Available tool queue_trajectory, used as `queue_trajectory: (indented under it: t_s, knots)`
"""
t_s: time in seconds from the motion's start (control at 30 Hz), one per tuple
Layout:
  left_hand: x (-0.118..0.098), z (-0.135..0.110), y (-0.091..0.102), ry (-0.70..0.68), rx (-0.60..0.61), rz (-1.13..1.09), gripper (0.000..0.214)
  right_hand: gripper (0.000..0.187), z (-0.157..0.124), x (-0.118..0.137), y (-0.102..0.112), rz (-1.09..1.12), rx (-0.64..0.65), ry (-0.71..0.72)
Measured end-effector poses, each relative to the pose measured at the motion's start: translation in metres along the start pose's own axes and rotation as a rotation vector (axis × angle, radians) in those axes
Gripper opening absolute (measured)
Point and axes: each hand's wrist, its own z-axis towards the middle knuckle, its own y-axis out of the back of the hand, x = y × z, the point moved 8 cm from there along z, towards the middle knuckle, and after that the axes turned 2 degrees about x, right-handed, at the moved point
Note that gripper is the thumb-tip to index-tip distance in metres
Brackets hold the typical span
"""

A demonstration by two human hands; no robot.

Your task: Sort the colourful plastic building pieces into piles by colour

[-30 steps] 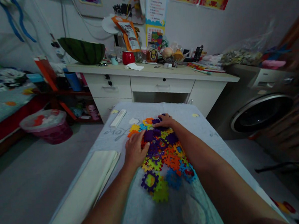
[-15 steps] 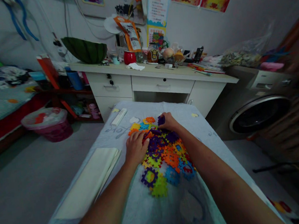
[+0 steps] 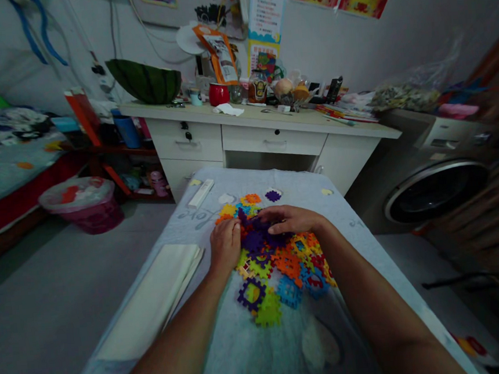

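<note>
A pile of colourful interlocking plastic pieces [image 3: 286, 265] with toothed edges lies on the cloth-covered table. At its left side my left hand [image 3: 225, 244] is closed, fingertips and thumb pinching a purple toothed piece [image 3: 242, 215] that stands up from the pile. My right hand [image 3: 293, 219] reaches over the upper part of the pile, thumb and fingers apart, just above several purple pieces [image 3: 258, 238]; whether it touches them is hard to tell. One purple piece [image 3: 273, 196] lies alone beyond the pile. A purple frame piece [image 3: 251, 294] and a lime-green piece [image 3: 268, 310] lie at the near end.
A folded cream cloth [image 3: 154, 300] and a white rectangular object [image 3: 201, 194] rest on the table's left side. Behind stands a white desk [image 3: 271, 137] crowded with items. A pink bin [image 3: 99, 214] is on the floor at left, a washing machine [image 3: 422, 166] at right.
My right hand has let go of a purple piece at the far side and come back over the pile, opening. The left hand's fingers have drawn together near a purple piece.
</note>
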Motion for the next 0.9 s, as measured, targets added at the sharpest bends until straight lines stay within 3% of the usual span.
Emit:
queue_trajectory:
  t_s: [0.07, 0.13, 0.23, 0.33, 0.43, 0.53, 0.67, 0.73, 0.8, 0.9]
  knots:
    - [0.0, 0.0, 0.001, 0.012, 0.003, -0.016, 0.032, 0.034, 0.007, -0.018, 0.022, -0.061, -0.16, -0.07]
    - [-0.001, -0.001, 0.001, 0.021, 0.006, -0.016, 0.03, 0.025, 0.014, -0.04, 0.053, -0.229, -0.406, -0.218]
    - [-0.004, -0.001, 0.0, 0.008, 0.029, 0.019, 0.028, 0.036, 0.023, -0.069, 0.082, -0.496, -0.617, -0.488]
    - [-0.009, -0.002, -0.003, -0.035, 0.064, 0.079, 0.028, 0.063, 0.039, -0.093, 0.086, -0.598, -0.58, -0.669]
    - [-0.012, -0.003, -0.006, -0.062, 0.098, 0.132, 0.028, 0.058, 0.049, -0.104, 0.083, -0.643, -0.537, -0.74]
    - [-0.012, -0.003, -0.007, -0.064, 0.104, 0.148, 0.028, 0.059, 0.047, -0.101, 0.087, -0.642, -0.607, -0.714]
    - [-0.011, -0.004, -0.006, -0.064, 0.095, 0.144, 0.027, 0.064, 0.034, -0.084, 0.089, -0.457, -0.641, -0.538]
    - [-0.011, -0.004, -0.006, -0.061, 0.084, 0.142, 0.025, 0.055, 0.028, -0.072, 0.081, -0.327, -0.558, -0.419]
    - [-0.012, -0.004, -0.004, -0.064, 0.071, 0.141, 0.022, 0.048, 0.023, -0.061, 0.062, -0.229, -0.394, -0.324]
    - [-0.012, -0.004, -0.002, -0.075, 0.043, 0.149, 0.021, 0.054, 0.017, -0.051, 0.03, -0.232, -0.173, -0.277]
